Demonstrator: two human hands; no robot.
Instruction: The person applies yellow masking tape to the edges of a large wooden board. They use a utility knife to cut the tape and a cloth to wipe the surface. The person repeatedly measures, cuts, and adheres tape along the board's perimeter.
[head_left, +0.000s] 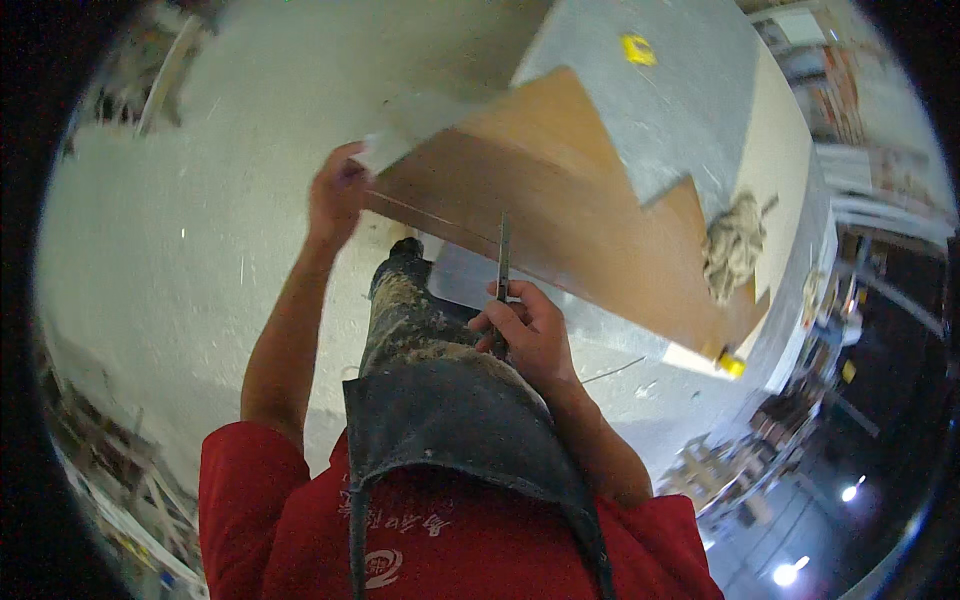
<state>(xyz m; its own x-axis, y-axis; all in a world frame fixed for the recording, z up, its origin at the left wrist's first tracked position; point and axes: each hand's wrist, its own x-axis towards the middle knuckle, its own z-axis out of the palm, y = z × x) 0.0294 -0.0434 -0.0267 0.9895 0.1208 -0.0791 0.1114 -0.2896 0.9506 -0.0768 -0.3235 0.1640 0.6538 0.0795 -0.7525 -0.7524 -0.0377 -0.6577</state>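
A large brown sheet [610, 250] with a stepped, jagged far edge lies on the grey worktable [690, 90], and its left end reaches past the table. At that left end, my left hand [338, 198] is closed on the sheet's corner; motion blurs the fingertips, and a pale blurred patch shows beside them. My right hand [528, 335] holds a slim cutter knife [503, 262] upright between thumb and fingers, with its thin blade pointing away from me, in front of the sheet's near edge.
A yellow tape measure [637, 50] sits at the table's far side. A crumpled beige cloth [735, 248] lies on the sheet's right part, and a small yellow object [732, 365] is at its near right corner. Scrap pieces [725, 470] are piled at the lower right.
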